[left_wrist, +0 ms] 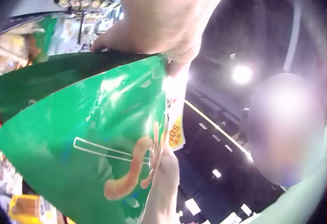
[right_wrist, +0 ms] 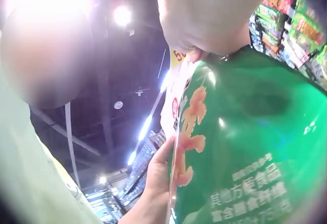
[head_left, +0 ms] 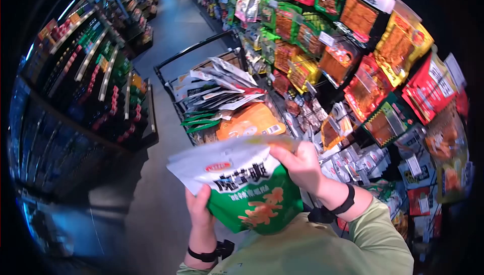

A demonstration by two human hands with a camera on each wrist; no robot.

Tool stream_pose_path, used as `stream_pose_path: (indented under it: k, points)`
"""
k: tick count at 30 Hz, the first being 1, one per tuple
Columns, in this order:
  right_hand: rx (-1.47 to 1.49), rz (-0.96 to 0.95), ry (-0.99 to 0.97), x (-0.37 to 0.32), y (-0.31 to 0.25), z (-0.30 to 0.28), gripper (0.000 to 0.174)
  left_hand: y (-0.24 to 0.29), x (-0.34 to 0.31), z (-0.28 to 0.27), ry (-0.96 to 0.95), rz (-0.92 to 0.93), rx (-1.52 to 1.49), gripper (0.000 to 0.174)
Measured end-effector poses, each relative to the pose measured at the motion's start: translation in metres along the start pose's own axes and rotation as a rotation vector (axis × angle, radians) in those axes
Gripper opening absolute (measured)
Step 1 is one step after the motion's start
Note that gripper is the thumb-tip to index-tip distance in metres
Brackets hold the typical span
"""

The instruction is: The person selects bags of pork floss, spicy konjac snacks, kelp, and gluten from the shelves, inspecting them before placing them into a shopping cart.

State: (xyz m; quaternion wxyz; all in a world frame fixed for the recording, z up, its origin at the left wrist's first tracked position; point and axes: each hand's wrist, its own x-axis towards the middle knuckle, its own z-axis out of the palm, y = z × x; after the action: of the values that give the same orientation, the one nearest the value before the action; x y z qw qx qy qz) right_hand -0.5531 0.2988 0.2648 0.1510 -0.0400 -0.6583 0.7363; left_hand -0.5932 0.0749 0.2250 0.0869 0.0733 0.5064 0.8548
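Note:
A green and white snack bag (head_left: 257,194) with dark lettering and orange food pictures is held up in front of the body by both hands. My left hand (head_left: 199,204) grips its lower left side, thumb on the printed front. On the upper right edge, my right hand (head_left: 302,166) pinches the bag with the thumb in front. The fingers behind the bag are hidden in the head view. In the left wrist view the green pack (left_wrist: 112,116) bulges below the hand, and a yellow printed corner (left_wrist: 176,133) shows beside it.
Beyond the bag stands a black-framed shopping cart (head_left: 194,49) heaped with grey-white packets (head_left: 222,91) and an orange pack (head_left: 252,120). Hanging snack bags (head_left: 358,18) crowd the shelving on the right. A shelf of bottles (head_left: 96,73) lines the left, with the aisle floor (head_left: 176,15) between.

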Motion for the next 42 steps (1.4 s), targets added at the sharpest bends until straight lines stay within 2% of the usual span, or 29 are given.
stream_pose_path:
  k: [1,2,4,5,6,7,9,10,11,13,14,17,19,21,22,23,25,26,27,29,30,31,33,34,35,37,38,42]
  points:
    - [0.083,-0.052,0.010,0.020,-0.002,0.007,0.024,0.013,0.008,0.005,0.043,-0.003,0.027,0.061]
    - [0.091,-0.003,-0.027,0.042,0.001,0.005,0.025,0.018,0.021,0.007,0.070,0.008,0.035,0.061]
    - [0.149,0.058,-0.039,0.093,0.021,0.004,0.024,0.031,0.045,0.010,0.095,0.025,0.284,0.063]
    - [0.195,0.068,-0.014,0.122,0.036,0.005,0.023,0.024,0.061,0.003,0.093,-0.002,0.284,0.068]
    - [0.225,0.166,-0.020,0.151,0.051,0.003,0.024,0.014,0.075,0.002,0.094,0.030,0.378,0.071]
    - [0.252,0.269,-0.025,0.176,0.071,-0.001,0.025,0.000,0.086,0.000,0.097,0.056,0.471,0.075]
    - [0.158,0.272,-0.026,0.221,0.173,-0.023,0.028,-0.052,0.105,-0.025,0.126,0.009,0.765,0.087]
    - [0.064,0.268,-0.006,0.231,0.206,-0.032,0.030,-0.078,0.110,-0.032,0.070,0.014,0.790,0.089]
    - [0.071,0.283,-0.009,0.225,0.211,-0.035,0.030,-0.105,0.113,-0.039,0.009,0.015,0.815,0.091]
    - [-0.148,0.370,-0.036,0.203,0.218,-0.042,0.044,-0.164,0.113,-0.069,-0.001,0.040,1.098,0.095]
    - [-0.030,0.394,-0.046,0.204,0.249,-0.051,0.052,-0.160,0.109,-0.056,0.011,0.062,1.240,0.096]
    - [0.008,0.398,-0.085,0.190,0.231,-0.063,0.058,-0.156,0.107,-0.043,0.028,-0.028,1.215,0.100]
    - [-0.035,0.380,-0.035,0.182,0.211,-0.061,0.057,-0.155,0.107,-0.037,0.038,-0.030,1.199,0.101]
    - [0.088,0.144,-0.216,0.175,0.210,-0.067,0.053,-0.148,0.104,-0.026,0.042,0.062,1.335,0.101]
    - [0.167,0.279,-0.124,0.163,0.185,-0.063,0.047,-0.144,0.103,-0.017,0.075,0.104,1.324,0.100]
    - [0.169,0.284,-0.111,0.157,0.174,-0.065,0.047,-0.139,0.101,-0.006,0.062,0.098,1.325,0.100]
    - [-0.045,0.461,-0.018,0.146,0.164,-0.072,0.043,-0.132,0.098,0.013,0.031,0.078,1.650,0.099]
    - [0.048,0.447,-0.106,0.146,0.195,-0.086,0.048,-0.138,0.098,0.014,-0.029,0.137,1.645,0.097]
    - [0.046,0.448,-0.093,0.145,0.208,-0.099,0.048,-0.142,0.098,0.018,-0.043,0.138,1.641,0.097]
    - [-0.071,0.393,-0.186,0.144,0.219,-0.117,0.050,-0.148,0.099,0.026,-0.149,0.083,1.735,0.096]
    - [-0.137,0.418,-0.113,0.141,0.206,-0.120,0.045,-0.153,0.101,0.029,-0.193,0.061,1.735,0.097]
    - [-0.139,0.416,-0.101,0.139,0.217,-0.127,0.045,-0.156,0.104,0.031,-0.205,0.068,1.732,0.097]
    - [0.101,0.340,0.066,0.134,0.245,-0.143,0.037,-0.162,0.106,0.036,-0.221,0.064,1.673,0.104]
    - [0.133,0.363,0.099,0.133,0.206,-0.140,0.032,-0.160,0.109,0.038,-0.252,0.037,1.647,0.110]
    - [0.130,0.358,0.111,0.132,0.206,-0.146,0.032,-0.155,0.108,0.040,-0.264,0.045,1.642,0.110]
    - [0.364,0.260,0.166,0.129,0.204,-0.154,0.031,-0.140,0.106,0.047,-0.475,-0.009,1.688,0.113]
    - [0.425,0.283,0.110,0.125,0.201,-0.161,0.029,-0.138,0.104,0.047,-0.557,-0.017,1.738,0.114]
    - [0.307,0.181,0.126,0.118,0.179,-0.169,0.028,-0.155,0.107,0.037,-0.644,0.081,1.871,0.114]
